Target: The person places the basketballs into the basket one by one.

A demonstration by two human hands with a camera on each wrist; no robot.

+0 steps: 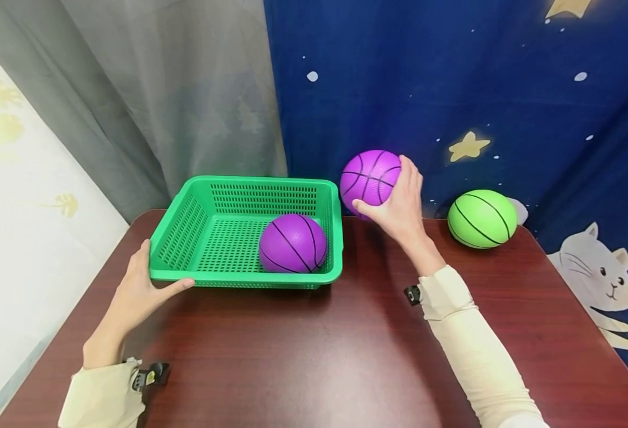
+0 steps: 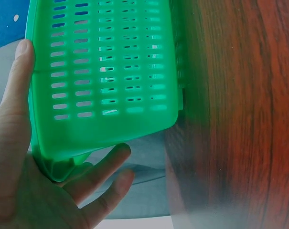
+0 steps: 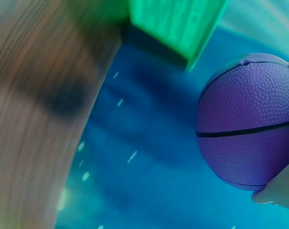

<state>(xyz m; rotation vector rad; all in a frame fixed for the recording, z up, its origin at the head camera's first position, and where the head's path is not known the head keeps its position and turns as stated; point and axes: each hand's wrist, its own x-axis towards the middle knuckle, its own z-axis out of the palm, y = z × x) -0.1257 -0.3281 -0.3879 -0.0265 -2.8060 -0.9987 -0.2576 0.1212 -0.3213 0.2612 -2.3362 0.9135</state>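
Note:
A green plastic basket (image 1: 185, 275) stands on the table with a purple ball (image 1: 292, 245) inside, at its right front corner. My left hand (image 1: 137, 291) rests at the basket's left front corner, thumb along the front rim; in the left wrist view the hand (image 2: 34, 181) touches the corner of the basket (image 2: 106, 131), fingers relaxed. My right hand (image 1: 399, 205) grips a second purple ball (image 1: 367, 178) between thumb and fingers, raised just right of the basket. The right wrist view shows this ball (image 3: 247, 114) and part of the hand (image 3: 280, 188).
A green ball (image 1: 482, 219) sits at the table's back right edge. Behind the brown table (image 1: 303, 351) hang a grey curtain (image 1: 185, 89) and a blue curtain (image 1: 426, 77) with stars and a cat. A pale patterned wall (image 1: 30, 196) is at the left.

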